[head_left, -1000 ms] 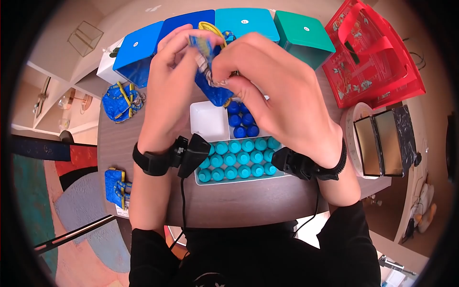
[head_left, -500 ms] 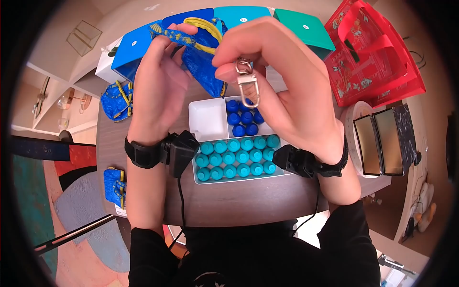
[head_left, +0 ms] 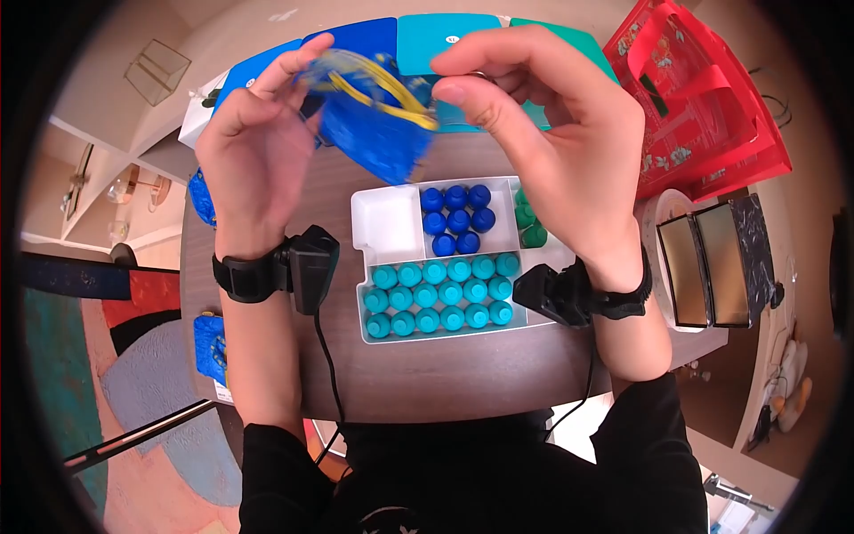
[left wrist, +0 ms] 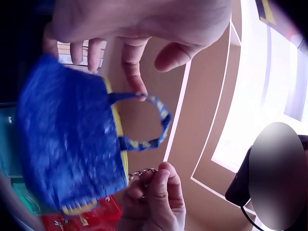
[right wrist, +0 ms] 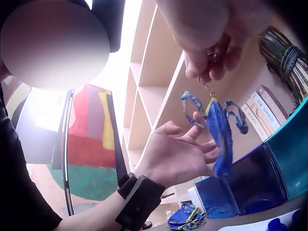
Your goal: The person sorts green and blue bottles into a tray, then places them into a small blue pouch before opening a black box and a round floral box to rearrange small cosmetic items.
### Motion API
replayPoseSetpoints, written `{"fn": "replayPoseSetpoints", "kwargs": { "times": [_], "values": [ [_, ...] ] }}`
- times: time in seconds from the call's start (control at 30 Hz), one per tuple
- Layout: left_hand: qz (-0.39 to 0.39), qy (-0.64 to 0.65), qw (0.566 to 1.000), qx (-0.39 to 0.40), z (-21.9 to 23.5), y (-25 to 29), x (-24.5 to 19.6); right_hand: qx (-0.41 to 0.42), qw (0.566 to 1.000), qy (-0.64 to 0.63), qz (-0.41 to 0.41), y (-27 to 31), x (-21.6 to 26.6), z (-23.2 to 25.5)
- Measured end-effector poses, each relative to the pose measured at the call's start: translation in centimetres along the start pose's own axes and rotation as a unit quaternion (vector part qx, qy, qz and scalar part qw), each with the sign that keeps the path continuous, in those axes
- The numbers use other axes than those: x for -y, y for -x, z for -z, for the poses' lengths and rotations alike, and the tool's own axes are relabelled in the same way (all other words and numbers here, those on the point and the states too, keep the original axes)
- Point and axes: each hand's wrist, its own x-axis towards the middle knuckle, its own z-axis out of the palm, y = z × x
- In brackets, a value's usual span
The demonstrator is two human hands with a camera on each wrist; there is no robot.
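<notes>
A small blue pouch (head_left: 374, 133) with a yellow zip edge and patterned handles hangs between the hands, blurred in the head view. My right hand (head_left: 560, 133) pinches the short metal chain (left wrist: 143, 172) at one end of the zip; its clasp is mostly hidden in the fingers. On the other side, my left hand (head_left: 258, 151) is spread with its fingers loosely extended. In the left wrist view, one fingertip (left wrist: 143, 96) meets a handle loop (left wrist: 163, 118). Below the pouch sits a white divided tray (head_left: 387, 222) with dark blue, turquoise and green bottle-like pieces.
Blue, turquoise and green boxes (head_left: 445, 40) line the table's back. A red gift bag (head_left: 694, 125) stands at the right, near a gold-panelled black case (head_left: 712, 267). Two more blue pouches (head_left: 211, 343) lie along the left edge, partly behind my left arm.
My hands have moved apart. The left hand has shifted left and its fingers have spread. The pouch has swung, and the clasp that dangled from my right hand is now tucked in its fingers.
</notes>
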Motion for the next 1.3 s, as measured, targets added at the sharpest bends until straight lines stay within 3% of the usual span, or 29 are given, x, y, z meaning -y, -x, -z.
{"fn": "replayPoseSetpoints", "kwargs": {
  "times": [0.07, 0.13, 0.17, 0.3, 0.4, 0.5, 0.57, 0.6, 0.77, 0.87, 0.97, 1.03, 1.13, 1.3],
  "values": [
    [-0.008, -0.015, 1.0, -0.007, -0.7, 0.1, -0.2, -0.001, 0.999, -0.029, -0.023, 0.0, 0.0, 0.0],
    [-0.075, -0.163, 0.983, -0.038, -2.1, 0.3, -0.6, 0.03, 0.998, -0.032, -0.039, 0.0, 0.2, 0.0],
    [-0.076, -0.163, 0.983, -0.038, -2.8, 0.4, -0.3, 0.03, 0.998, -0.032, -0.038, 0.1, 0.3, 0.0],
    [0.002, -0.29, 0.954, 0.072, -6.7, 1.9, -0.4, 0.06, 0.998, -0.029, -0.021, 0.3, 1.0, -0.1],
    [-0.031, -0.237, 0.967, 0.085, -7.1, 2.1, 0.9, 0.065, 0.997, -0.026, -0.025, 0.2, 1.1, 0.2],
    [0.035, -0.185, 0.977, 0.096, -6.1, 1.9, 0.3, 0.054, 0.998, -0.009, -0.019, 0.0, 0.7, 0.2],
    [0.024, -0.278, 0.951, 0.134, -5.2, 1.5, 0.2, 0.044, 0.999, 0.003, -0.007, 0.0, 0.4, 0.2],
    [0.039, -0.325, 0.939, 0.108, -5.6, 1.6, -0.2, 0.052, 0.998, 0.024, -0.018, 0.0, 0.2, 0.2],
    [0.028, -0.332, 0.94, 0.068, -5.2, 1.6, 0.3, 0.068, 0.996, 0.053, -0.031, 0.1, -0.1, -0.1],
    [0.022, -0.346, 0.937, 0.049, -5.1, 1.5, 0.1, 0.015, 0.997, -0.015, -0.074, 0.2, -0.1, -0.7],
    [0.041, -0.353, 0.933, 0.056, -4.9, 1.4, -0.5, 0.018, 0.998, 0.014, -0.056, 0.2, -0.1, -0.4],
    [0.056, -0.36, 0.929, 0.06, -4.8, 1.5, -0.5, 0.04, 0.994, 0.099, 0.001, 0.1, -0.2, 0.0],
    [0.04, -0.358, 0.93, 0.07, -4.9, 1.6, 0.1, 0.03, 0.994, 0.1, 0.043, -0.1, -0.9, 0.0],
    [0.015, -0.354, 0.933, 0.059, -4.9, 1.4, 0.0, 0.032, 0.995, 0.083, 0.042, -0.1, -0.7, 0.0]
  ]
}}
